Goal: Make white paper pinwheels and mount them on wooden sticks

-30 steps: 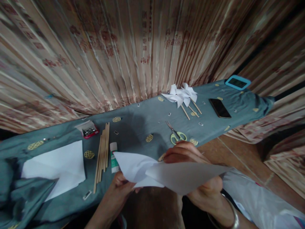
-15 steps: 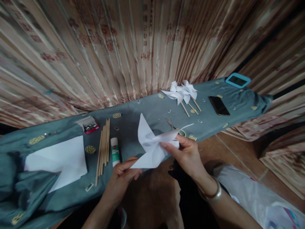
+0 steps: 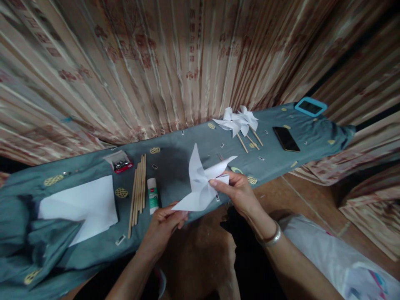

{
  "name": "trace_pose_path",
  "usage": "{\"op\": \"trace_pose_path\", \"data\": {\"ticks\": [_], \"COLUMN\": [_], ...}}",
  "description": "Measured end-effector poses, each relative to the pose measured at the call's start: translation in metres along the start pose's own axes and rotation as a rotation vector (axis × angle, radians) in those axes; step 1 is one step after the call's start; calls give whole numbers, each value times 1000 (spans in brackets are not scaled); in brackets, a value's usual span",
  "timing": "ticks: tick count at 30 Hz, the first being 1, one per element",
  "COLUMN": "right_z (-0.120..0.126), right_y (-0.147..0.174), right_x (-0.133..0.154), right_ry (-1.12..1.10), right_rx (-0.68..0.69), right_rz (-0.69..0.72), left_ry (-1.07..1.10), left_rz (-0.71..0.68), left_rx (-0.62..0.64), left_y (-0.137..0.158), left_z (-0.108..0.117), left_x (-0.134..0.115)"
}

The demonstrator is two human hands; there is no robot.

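Observation:
A white paper pinwheel with curved blades and no stick is held over the table's front edge. My right hand pinches it, thumb pressed at the middle where the folded corners meet. At the lower left blade's tip, my left hand is closed with thumb and fingers on the paper. Behind the pinwheel lie scissors, mostly hidden, with a yellowish handle showing. A glue stick with a white cap lies just beyond my left hand, beside several wooden sticks.
White paper sheets lie at the left, partly under bunched cloth. A small open box of metal pins sits behind the sticks. Several finished pinwheels on sticks, a phone and a blue-framed device are at the right.
The pinwheel has tilted and turned slightly in my hands, its upper blade shifting right and its right blade looking broader. Both hands keep their hold. The view has shifted a little.

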State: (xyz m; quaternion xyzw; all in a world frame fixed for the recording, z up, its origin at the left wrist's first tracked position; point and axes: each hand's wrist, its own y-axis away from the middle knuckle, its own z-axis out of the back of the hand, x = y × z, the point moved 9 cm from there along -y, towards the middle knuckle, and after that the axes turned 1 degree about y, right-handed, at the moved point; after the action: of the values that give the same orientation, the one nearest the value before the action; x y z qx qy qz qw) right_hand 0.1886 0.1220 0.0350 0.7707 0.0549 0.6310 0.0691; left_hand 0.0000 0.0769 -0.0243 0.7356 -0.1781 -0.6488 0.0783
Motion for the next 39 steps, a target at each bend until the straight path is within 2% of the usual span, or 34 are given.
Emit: {"op": "trace_pose_path", "data": {"ticks": [10,24,30,36,39], "right_z": [0,-1,3,3,8], "right_y": [-5,-6,-7,-9,-12], "right_x": [-7,-9,-14,-2,3], "right_ry": [6,-17,-29,9,-3], "right_rx": [40,49,-17,-1,-38], "right_rz": [-7,7,2,74,92], "left_ry": [31,90,99,161,202], "left_rz": [83,60,24,72,108], "left_rx": [-40,-23,-12,-76,-133], "left_y": [-1,0,1,1,1], "left_z": [-1,-7,-7,-3,1], "left_x": [3,0,-2,7,11]}}
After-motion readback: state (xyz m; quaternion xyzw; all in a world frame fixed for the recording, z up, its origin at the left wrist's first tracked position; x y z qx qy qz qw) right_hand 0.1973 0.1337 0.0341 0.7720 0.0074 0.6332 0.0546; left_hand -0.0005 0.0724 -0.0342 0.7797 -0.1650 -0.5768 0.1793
